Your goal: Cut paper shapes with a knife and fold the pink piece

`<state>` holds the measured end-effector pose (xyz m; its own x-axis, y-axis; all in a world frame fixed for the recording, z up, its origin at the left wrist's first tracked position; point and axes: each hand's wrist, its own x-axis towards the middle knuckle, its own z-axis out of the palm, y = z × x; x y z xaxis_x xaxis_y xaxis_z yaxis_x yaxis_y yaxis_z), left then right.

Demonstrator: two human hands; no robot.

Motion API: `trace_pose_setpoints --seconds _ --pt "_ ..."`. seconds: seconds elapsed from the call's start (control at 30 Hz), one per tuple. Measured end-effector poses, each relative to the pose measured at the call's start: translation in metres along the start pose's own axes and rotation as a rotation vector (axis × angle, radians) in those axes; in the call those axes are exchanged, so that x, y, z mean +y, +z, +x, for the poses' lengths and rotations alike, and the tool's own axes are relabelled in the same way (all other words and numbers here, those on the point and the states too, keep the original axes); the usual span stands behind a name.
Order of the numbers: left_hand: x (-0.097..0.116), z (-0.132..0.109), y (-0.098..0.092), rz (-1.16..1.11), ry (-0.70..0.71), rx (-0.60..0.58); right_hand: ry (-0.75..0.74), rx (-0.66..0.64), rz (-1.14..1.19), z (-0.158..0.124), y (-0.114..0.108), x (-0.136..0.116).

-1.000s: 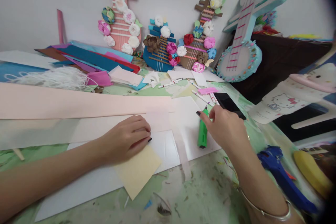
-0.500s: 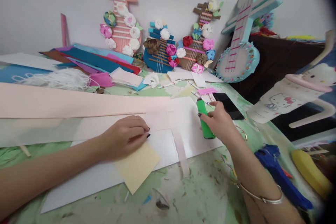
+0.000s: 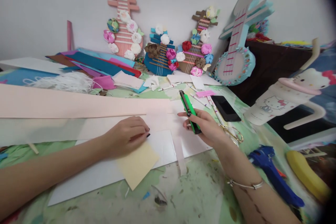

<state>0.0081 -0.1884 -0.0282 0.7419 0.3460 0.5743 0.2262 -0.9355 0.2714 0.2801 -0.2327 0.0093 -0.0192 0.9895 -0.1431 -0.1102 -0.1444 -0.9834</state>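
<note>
My right hand [image 3: 206, 126] grips a green utility knife [image 3: 189, 112] with a black slider, raised above the white board [image 3: 201, 143] with its front end pointing away from me. Whether the blade sticks out is too small to tell. My left hand [image 3: 131, 134] rests palm down on the papers with its fingers curled together; anything under them is hidden. By its fingertips lies a pale pink paper strip [image 3: 180, 157]. A cream paper square [image 3: 139, 168] shows partly below that hand. Behind it stretches a long peach paper sheet [image 3: 78, 105].
At the right are a black phone [image 3: 226, 107], gold-handled scissors [image 3: 236, 133], a blue glue gun [image 3: 275, 175] and a white tumbler [image 3: 280, 98]. White string [image 3: 65, 83] and coloured paper [image 3: 105, 64] lie back left. Flower-covered paper instruments [image 3: 159, 54] lean on the wall.
My right hand has lifted the utility knife and brought it left, turning it so that its slider shows. My left hand stays on the papers. The view has shifted slightly.
</note>
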Motion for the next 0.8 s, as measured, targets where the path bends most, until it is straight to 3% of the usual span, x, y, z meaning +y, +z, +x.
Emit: trace_pose_setpoints --seconds 0.2,0.4,0.53,0.67,0.8 --pt "0.0007 0.0007 0.0007 -0.001 0.024 0.023 -0.050 -0.035 0.056 -0.0001 0.0001 0.0034" --pt "0.0016 0.0005 0.0006 0.009 0.028 0.018 -0.027 0.081 0.102 0.0022 -0.0014 0.0013" --pt "0.0005 0.0000 0.0013 0.023 0.027 0.004 -0.098 0.135 0.231 0.0043 -0.0019 0.0033" --pt "0.0025 0.0012 0.0012 0.039 0.036 0.012 -0.129 0.103 0.332 0.0062 -0.0046 0.0035" --pt "0.0038 0.0011 0.0020 0.061 0.055 0.019 -0.166 0.145 0.264 0.0081 -0.0073 0.0037"
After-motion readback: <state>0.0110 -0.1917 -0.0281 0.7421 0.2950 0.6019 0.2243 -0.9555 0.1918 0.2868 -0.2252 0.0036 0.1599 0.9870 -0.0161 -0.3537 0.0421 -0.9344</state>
